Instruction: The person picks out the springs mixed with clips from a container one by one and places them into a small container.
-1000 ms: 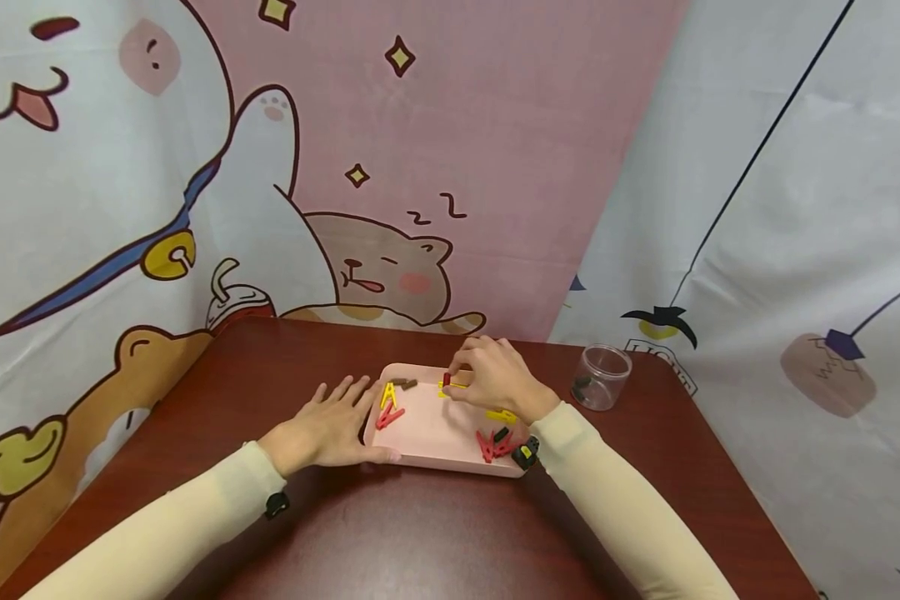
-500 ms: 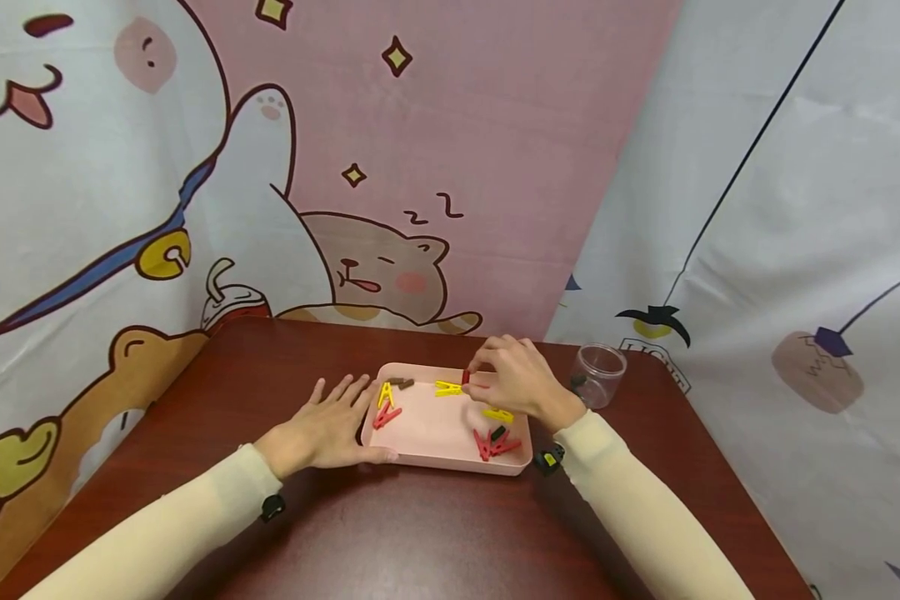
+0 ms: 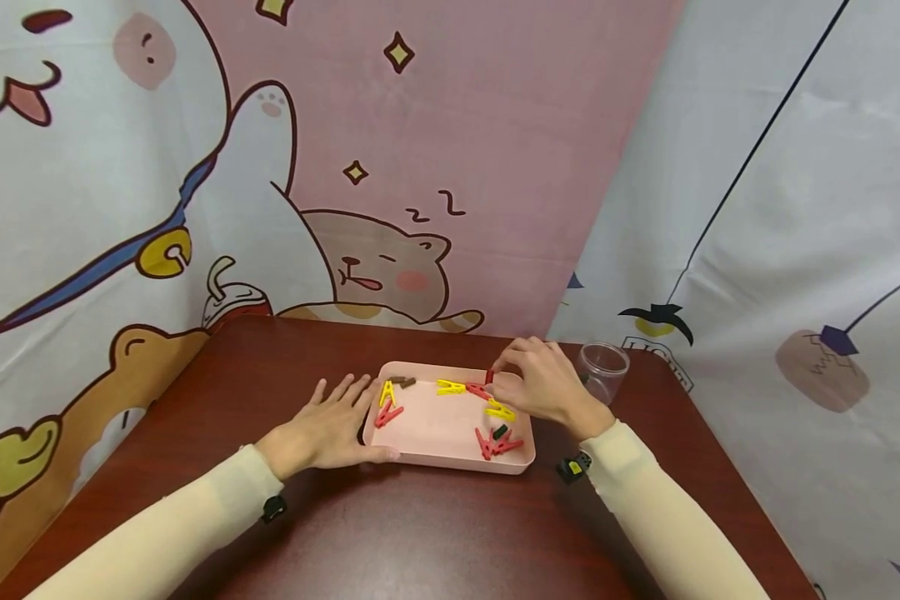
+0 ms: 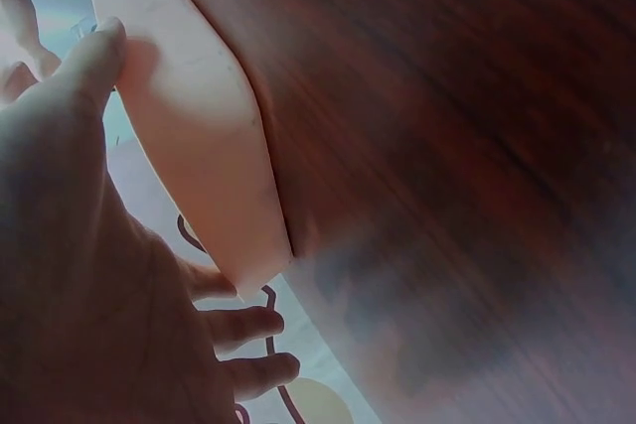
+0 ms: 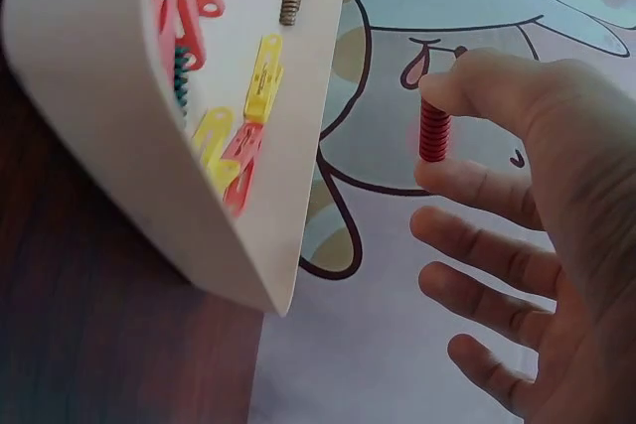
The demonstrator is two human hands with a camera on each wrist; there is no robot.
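My right hand (image 3: pixel 543 383) pinches a small red coil spring (image 5: pixel 435 131) upright between thumb and index finger, the other fingers spread. It hovers over the back right of a shallow pink tray (image 3: pixel 427 429). My left hand (image 3: pixel 330 429) lies with straight fingers along the tray's left side, and its thumb (image 4: pixel 104 47) touches the front rim. Inside the tray are yellow clips (image 3: pixel 450 387), red clips (image 3: pixel 386 414), brown springs (image 3: pixel 401 382) at the back left and a dark green spring (image 3: pixel 500 432) at the front right.
A clear round jar (image 3: pixel 603 371) stands behind my right hand on the dark wooden table (image 3: pixel 420 533); its contents are mostly hidden now. A cartoon-printed cloth (image 3: pixel 495 167) hangs right behind the table.
My right hand has moved right across the tray with the red spring, uncovering yellow and red clips near the back rim. My left hand has stayed in place.
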